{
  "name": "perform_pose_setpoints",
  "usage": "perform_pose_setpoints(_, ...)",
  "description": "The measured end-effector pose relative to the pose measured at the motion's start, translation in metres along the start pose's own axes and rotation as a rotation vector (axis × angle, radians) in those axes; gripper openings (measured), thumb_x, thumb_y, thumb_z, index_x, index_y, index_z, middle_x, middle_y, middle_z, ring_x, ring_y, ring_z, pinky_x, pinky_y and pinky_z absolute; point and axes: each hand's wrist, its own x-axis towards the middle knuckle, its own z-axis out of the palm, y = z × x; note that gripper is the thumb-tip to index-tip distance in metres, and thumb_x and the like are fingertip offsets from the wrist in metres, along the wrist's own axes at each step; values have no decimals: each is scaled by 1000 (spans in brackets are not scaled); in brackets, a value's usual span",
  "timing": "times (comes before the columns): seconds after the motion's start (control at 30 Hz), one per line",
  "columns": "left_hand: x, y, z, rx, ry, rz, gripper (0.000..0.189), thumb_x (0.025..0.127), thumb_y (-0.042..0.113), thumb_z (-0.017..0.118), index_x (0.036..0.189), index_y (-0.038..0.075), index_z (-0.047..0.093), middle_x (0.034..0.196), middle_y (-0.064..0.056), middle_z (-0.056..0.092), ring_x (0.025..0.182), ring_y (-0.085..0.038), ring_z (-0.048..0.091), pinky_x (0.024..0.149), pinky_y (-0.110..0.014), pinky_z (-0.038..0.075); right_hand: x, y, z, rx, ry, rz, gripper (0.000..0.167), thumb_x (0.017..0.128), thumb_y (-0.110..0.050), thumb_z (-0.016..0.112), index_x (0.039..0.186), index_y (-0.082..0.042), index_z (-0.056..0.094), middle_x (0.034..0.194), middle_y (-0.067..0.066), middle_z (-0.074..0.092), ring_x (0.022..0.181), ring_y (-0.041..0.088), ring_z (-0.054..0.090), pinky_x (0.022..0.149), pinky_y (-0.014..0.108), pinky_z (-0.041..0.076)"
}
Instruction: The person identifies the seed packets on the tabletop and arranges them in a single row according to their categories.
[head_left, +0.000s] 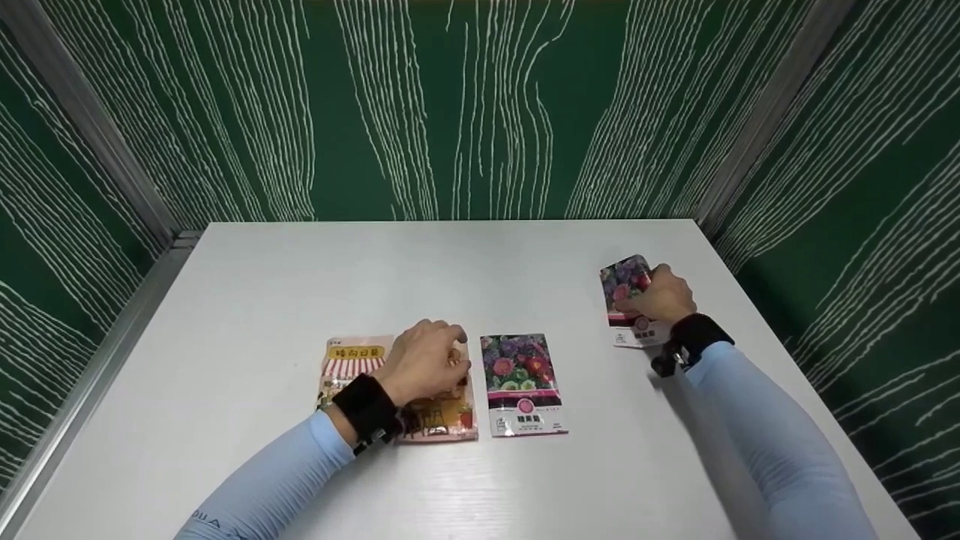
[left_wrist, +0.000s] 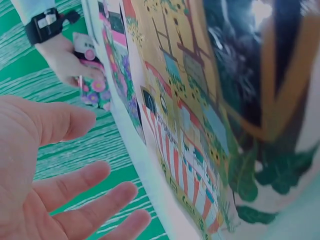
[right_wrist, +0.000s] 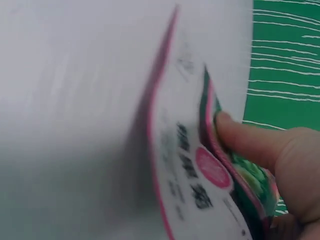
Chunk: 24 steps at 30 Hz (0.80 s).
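My right hand (head_left: 664,295) grips a flower seed packet (head_left: 624,277) by its right side, toward the right of the table. In the right wrist view the thumb presses on that packet (right_wrist: 175,135), which bends under it. My left hand (head_left: 429,360) hovers over a pink packet (head_left: 450,427) printed with a striped awning and a yellow label. Its fingers (left_wrist: 82,180) are loosely bent and apart, with nothing between them. Between the hands a second flower seed packet (head_left: 523,382) lies flat, face up, just right of the pink packet.
The white table (head_left: 420,277) reaches back to a green wall (head_left: 495,112) with white wavy lines. Similar green panels stand left and right, joined by grey metal posts (head_left: 765,112). Both forearms wear light blue sleeves and black wrist straps.
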Motion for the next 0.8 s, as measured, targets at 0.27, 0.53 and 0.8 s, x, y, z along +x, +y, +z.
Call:
perform_pose_setpoints(0.27, 0, -6, -7, 6, -43, -11, 29, 99, 29, 73, 118, 8, 78, 110, -12, 80, 97, -31, 72, 87, -49, 60, -10, 0, -10, 101, -23, -69, 81, 95, -43, 81, 144, 12, 47, 136, 35, 59, 122, 46, 58, 108, 61, 50)
perform_pose_setpoints(0.53, -1, -16, -19, 24, -35, -32, 31, 100, 31, 75, 115, 4, 78, 101, -11, 78, 88, -29, 72, 77, -48, 60, -25, -12, -13, 210, -135, -120, 83, 94, -37, 85, 149, 10, 43, 128, 27, 61, 107, 32, 62, 92, 45, 54)
perform_pose_setpoints(0.8, -4, -23, -24, 23, -31, -62, 35, 98, 33, 75, 117, 4, 78, 107, -14, 80, 95, -34, 75, 83, -51, 63, -40, -23, -14, 319, -224, -131, 76, 93, -24, 85, 150, 5, 43, 111, 15, 61, 81, 17, 65, 68, 30, 54)
